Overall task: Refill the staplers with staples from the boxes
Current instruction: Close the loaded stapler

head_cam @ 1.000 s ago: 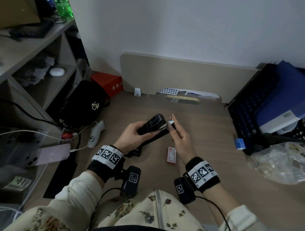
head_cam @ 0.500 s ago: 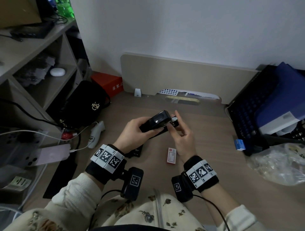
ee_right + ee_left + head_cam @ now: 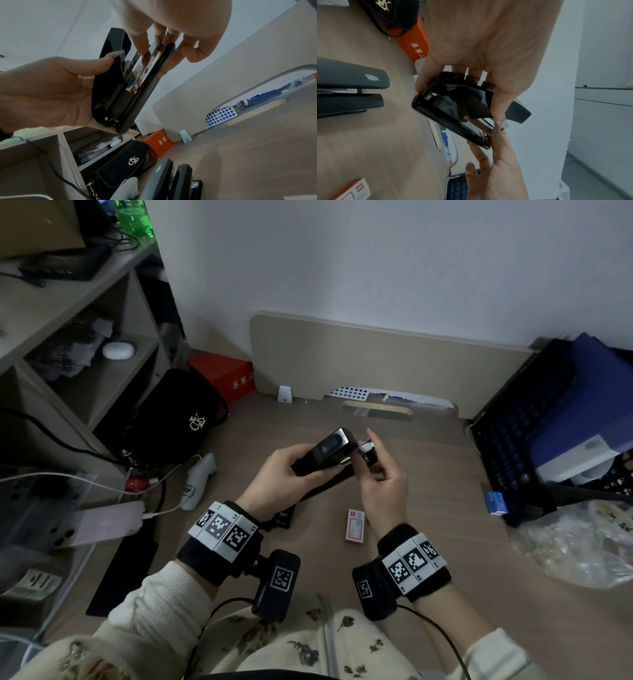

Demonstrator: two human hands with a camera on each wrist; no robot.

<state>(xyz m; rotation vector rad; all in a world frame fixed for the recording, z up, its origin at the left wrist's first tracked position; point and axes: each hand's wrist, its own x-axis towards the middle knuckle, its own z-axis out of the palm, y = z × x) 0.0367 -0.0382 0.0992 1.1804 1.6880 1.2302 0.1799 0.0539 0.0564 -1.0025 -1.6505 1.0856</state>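
The left hand (image 3: 281, 474) curls round the glossy black plastic stapler (image 3: 325, 451), held above the wooden desk (image 3: 428, 508); the right hand's (image 3: 383, 491) fingertips (image 3: 142, 46) pinch its shiny metal staple channel (image 3: 137, 65) at the front. The top is hinged open and the channel looks empty, though reflections make that uncertain, so loading seems still ahead. Beneath lies a small red-and-white staple box (image 3: 355, 525), apparently closed. Two grey staplers (image 3: 349, 86) wait on the desk further left.
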